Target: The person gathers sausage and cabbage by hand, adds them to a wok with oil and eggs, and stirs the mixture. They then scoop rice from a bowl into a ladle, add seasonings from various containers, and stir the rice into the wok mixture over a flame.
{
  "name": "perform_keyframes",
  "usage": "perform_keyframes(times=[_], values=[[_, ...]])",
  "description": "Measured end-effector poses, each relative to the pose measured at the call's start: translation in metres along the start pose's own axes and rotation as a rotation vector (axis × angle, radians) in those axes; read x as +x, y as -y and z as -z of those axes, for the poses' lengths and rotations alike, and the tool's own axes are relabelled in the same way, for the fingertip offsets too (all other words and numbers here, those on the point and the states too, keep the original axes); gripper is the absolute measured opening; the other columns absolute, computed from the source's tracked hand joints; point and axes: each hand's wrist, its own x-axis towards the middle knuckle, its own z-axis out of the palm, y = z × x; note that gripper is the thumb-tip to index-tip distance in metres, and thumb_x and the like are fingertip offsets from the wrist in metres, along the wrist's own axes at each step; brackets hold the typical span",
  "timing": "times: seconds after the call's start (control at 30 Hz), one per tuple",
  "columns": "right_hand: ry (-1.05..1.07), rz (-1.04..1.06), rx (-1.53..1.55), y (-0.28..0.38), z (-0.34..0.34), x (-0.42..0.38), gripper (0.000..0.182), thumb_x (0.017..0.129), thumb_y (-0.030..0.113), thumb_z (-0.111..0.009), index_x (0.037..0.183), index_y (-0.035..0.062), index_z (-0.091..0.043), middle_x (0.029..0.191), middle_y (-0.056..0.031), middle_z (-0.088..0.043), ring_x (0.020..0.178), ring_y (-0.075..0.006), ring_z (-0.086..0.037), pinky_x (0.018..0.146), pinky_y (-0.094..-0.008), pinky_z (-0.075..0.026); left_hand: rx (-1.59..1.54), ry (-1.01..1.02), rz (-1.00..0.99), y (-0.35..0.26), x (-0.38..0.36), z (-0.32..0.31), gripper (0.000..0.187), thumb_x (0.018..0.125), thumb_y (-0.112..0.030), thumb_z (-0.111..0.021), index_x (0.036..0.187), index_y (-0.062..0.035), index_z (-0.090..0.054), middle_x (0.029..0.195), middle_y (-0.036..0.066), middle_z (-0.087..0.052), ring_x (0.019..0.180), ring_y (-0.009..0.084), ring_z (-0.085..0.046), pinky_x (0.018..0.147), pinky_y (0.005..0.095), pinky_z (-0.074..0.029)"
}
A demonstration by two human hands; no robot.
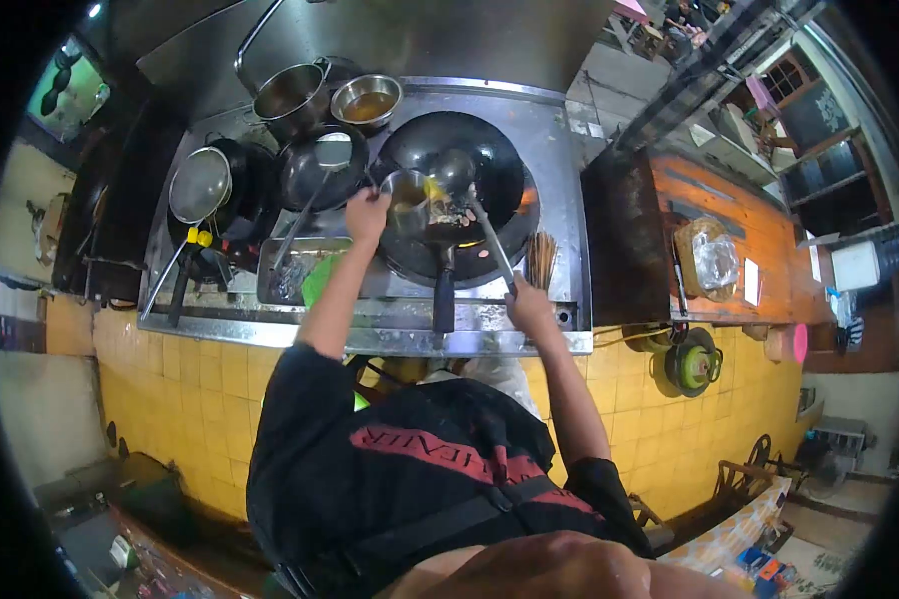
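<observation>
Two hands, apart: the left hand (368, 212) closed on the side of a metal container (405, 186) over the wok (491, 135), the right hand (529, 307) around a ladle (490, 236). The container — probably light, stiff, maybe slippery — suits a rim hold.

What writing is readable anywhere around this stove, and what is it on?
"HEATER", as best I can read it: red band on the black shirt; a letter may be lost before it, and the lettering further along is lost in folds.
Too small and blurred to read: pale marks on the dark panel at the right.
</observation>
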Motion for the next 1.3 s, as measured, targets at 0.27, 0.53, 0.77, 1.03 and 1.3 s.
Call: perform_keyframes(times=[0.27,0.53,0.77,1.03,1.3], values=[[0.109,0.184,-0.075,0.01,0.027,-0.014,0.036,0.084,0.02,-0.053,0.112,-0.0036,-0.052,0.086,-0.0285,-0.062,0.079,-0.0436,-0.061,0.076,-0.0496,-0.048,-0.006,-0.113,0.095,0.111,-0.171,0.027,0.029,0.077,-0.028,-0.066,0.088,-0.0014,-0.064,0.069,0.015,-0.063,0.063,0.0305,-0.062,0.06,0.0389,-0.047],[0.027,0.228,-0.356,-0.01,0.003,-0.005,0.039,0.085,0.018,-0.05,0.119,-0.0018,-0.047,0.094,-0.0308,-0.061,0.089,-0.046,-0.06,0.079,-0.0505,-0.049,0.259,-0.067,0.189,0.126,-0.19,0.04,0.032,0.084,-0.032,-0.062,0.075,-0.0013,-0.064,0.071,0.02,-0.064,0.067,0.038,-0.063,0.061,0.0455,-0.049],[0.115,0.122,-0.183,-0.013,0.029,0.011,0.046,0.086,0.017,-0.046,0.128,-0.0002,-0.041,0.098,-0.0312,-0.061,0.095,-0.0458,-0.058,0.081,-0.0512,-0.047,0.415,-0.15,0.202,0.124,-0.194,0.036,0.034,0.087,-0.033,-0.058,0.077,-0.001,-0.064,0.072,0.022,-0.064,0.07,0.0397,-0.063,0.065,0.0465,-0.051],[0.315,0.2,-0.176,-0.008,0.08,0.004,0.044,0.084,0.022,-0.051,0.122,0.0001,-0.047,0.114,-0.0309,-0.055,0.102,-0.0465,-0.055,0.09,-0.048,-0.044,-0.06,-0.317,0.512,0.092,-0.24,0.045,0.034,0.077,-0.03,-0.071,0.09,0.0015,-0.063,0.089,0.025,-0.064,0.087,0.0372,-0.062,0.077,0.046,-0.047],[0.614,0.891,-1.514,-0.07,0.0,0.068,0.035,0.085,0.012,-0.045,0.117,-0.0003,-0.053,0.108,-0.0231,-0.062,0.093,-0.0356,-0.062,0.083,-0.047,-0.047,-0.126,-0.61,0.39,0.053,-0.402,0.078,0.044,0.088,-0.029,-0.058,0.119,0.0013,-0.051,0.107,0.018,-0.063,0.094,0.032,-0.061,0.084,0.0386,-0.047]])
